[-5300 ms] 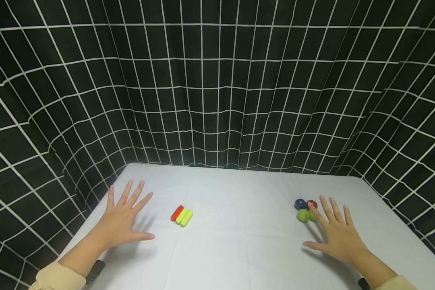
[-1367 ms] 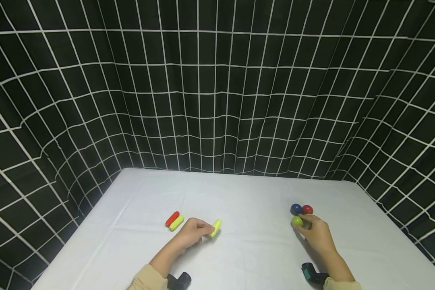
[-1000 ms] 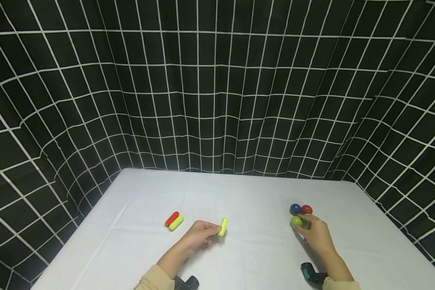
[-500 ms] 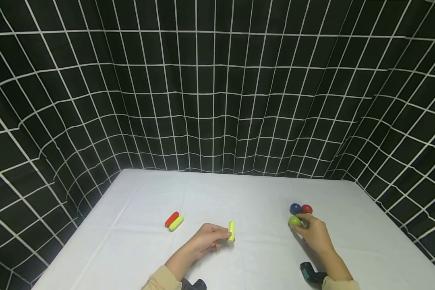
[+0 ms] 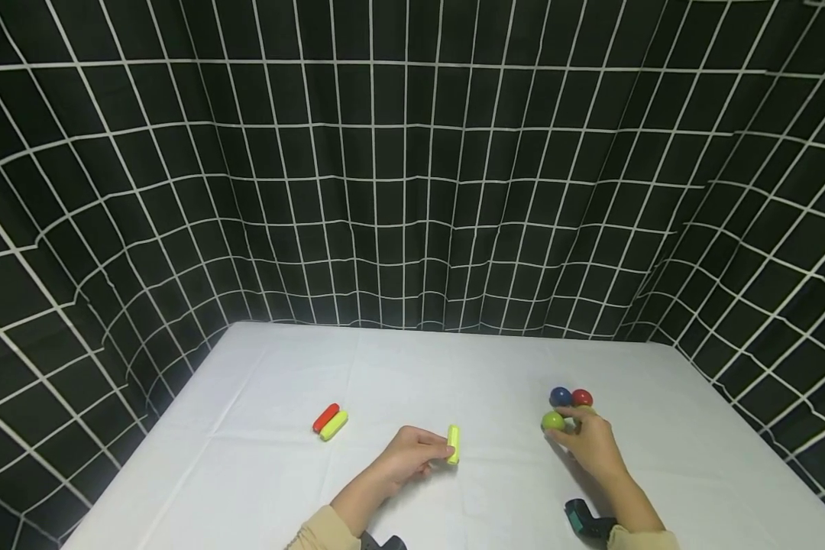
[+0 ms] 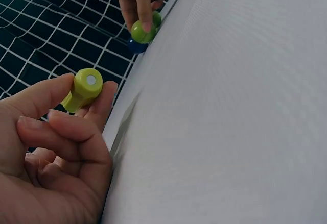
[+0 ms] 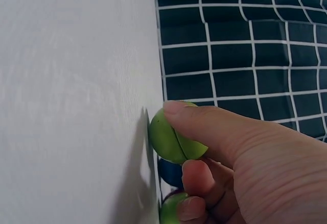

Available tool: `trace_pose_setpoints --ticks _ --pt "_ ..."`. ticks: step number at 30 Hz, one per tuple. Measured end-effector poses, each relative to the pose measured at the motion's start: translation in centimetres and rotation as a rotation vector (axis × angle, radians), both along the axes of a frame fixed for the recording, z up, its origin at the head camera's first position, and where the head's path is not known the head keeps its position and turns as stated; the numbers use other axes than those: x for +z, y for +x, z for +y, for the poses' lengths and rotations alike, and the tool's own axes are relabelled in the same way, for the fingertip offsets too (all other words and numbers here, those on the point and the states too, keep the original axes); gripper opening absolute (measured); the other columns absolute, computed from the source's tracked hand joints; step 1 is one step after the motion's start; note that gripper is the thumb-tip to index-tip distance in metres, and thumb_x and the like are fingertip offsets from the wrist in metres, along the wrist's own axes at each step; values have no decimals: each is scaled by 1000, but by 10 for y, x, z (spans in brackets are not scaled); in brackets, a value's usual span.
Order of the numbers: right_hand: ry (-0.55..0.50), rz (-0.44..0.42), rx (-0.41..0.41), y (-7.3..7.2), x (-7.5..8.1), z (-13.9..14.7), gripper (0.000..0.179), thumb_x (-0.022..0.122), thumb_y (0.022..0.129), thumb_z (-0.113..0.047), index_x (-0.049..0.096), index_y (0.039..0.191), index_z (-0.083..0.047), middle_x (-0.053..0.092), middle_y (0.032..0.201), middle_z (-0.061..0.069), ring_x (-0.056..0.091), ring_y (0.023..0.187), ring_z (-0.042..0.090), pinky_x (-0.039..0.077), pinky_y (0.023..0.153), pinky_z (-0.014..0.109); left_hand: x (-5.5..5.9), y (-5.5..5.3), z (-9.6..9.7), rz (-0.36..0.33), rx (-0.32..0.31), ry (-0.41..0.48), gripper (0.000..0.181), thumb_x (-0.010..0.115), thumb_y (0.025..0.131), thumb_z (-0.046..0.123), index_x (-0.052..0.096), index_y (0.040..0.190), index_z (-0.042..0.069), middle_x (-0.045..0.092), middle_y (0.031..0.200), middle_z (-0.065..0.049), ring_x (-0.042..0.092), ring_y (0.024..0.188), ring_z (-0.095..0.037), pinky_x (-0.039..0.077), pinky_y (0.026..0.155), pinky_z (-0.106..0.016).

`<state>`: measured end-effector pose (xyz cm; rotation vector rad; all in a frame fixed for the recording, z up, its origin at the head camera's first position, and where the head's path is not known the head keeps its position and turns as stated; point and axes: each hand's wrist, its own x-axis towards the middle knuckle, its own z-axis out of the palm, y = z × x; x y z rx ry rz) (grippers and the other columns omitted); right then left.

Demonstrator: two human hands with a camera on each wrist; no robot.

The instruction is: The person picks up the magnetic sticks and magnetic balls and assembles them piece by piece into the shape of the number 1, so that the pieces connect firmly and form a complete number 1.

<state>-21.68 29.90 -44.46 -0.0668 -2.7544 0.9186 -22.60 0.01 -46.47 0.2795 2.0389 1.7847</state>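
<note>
Pinched green ball (image 5: 552,422) shifted left, right hand (image 5: 593,444) partly covering it

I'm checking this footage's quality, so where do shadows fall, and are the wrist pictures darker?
Head view: brightest, soft shadows by left hand and right hand; left wrist view: darker, shadow on the white cloth; right wrist view: also darker, shadow beside the held green ball.

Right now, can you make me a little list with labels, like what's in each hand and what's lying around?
left hand: pinches a yellow stick
right hand: holds a green ball
lying side by side: red stick, second yellow stick
near right hand: blue ball, red ball, second green ball (partly hidden)
table: white
backdrop: black, white grid lines
</note>
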Motion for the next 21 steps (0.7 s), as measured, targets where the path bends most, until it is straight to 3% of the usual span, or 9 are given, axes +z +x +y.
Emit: trace_pose_setpoints --ticks 6,21 --pt "-10 16 19 -4 -1 -6 45 75 75 -10 59 114 7 59 112 27 49 54 11 44 43 20 1 3 4 34 22 -51 34 70 79 28 68 102 2 71 83 -3 37 41 -1 32 39 -13" --pt "-24 4 62 -16 -1 -27 43 76 73 -9 62 111 5 64 101 20 50 54 11 44 45 21 0 4 6 45 44 -92 27 71 78 24 69 98 5 68 76 -1 34 40 -1 29 38 -13"
